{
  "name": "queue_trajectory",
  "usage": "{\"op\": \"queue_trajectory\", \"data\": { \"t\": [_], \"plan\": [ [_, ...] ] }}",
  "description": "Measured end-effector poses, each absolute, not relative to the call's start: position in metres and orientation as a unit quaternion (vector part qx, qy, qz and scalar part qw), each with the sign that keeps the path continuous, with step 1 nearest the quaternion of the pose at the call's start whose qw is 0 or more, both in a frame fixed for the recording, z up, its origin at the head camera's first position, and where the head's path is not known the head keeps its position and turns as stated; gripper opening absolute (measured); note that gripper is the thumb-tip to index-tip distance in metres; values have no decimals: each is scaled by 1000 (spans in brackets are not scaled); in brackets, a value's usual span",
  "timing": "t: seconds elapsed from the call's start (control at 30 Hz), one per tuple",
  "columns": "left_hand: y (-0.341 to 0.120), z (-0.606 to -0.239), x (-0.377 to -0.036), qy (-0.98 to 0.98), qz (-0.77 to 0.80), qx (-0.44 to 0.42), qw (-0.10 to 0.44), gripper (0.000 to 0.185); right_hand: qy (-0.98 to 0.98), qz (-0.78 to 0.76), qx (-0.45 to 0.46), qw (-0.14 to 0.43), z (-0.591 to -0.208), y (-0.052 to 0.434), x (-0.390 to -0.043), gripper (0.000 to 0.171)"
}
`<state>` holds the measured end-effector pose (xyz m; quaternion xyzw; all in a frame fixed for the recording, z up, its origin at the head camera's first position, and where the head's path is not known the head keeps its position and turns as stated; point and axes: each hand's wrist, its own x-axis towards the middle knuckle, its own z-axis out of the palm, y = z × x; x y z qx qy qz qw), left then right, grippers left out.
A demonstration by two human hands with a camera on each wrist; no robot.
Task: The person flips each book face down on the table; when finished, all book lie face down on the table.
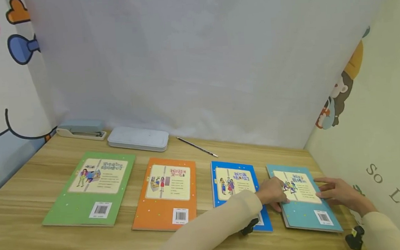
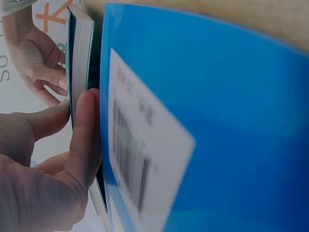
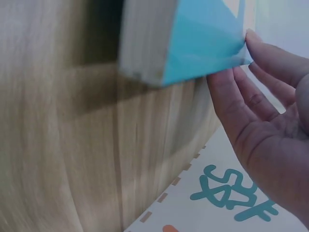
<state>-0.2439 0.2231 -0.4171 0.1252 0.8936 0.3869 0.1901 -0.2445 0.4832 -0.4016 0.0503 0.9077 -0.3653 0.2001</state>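
My left hand [image 1: 272, 191] pressed straight fingers against the teal book's [image 1: 304, 203] near long edge, my open right hand [image 1: 340, 193] touching its far edge, nothing gripped

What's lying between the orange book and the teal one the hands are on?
The blue book lies between the orange book and the teal book; the left hand reaches across its lower right part. The head view shows this.
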Motion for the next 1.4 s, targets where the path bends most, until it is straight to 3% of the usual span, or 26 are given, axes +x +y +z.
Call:
{"op": "queue_trajectory", "data": {
  "t": [1.17, 1.4],
  "plan": [
    [223, -421, -251, 894, 380, 113, 209, 58, 926, -321, 49, 190, -400, 469, -251, 87],
    [222, -419, -250, 890, 385, 113, 216, 58, 927, -330, 34, 177, -399, 469, -253, 75]
  ]
}}
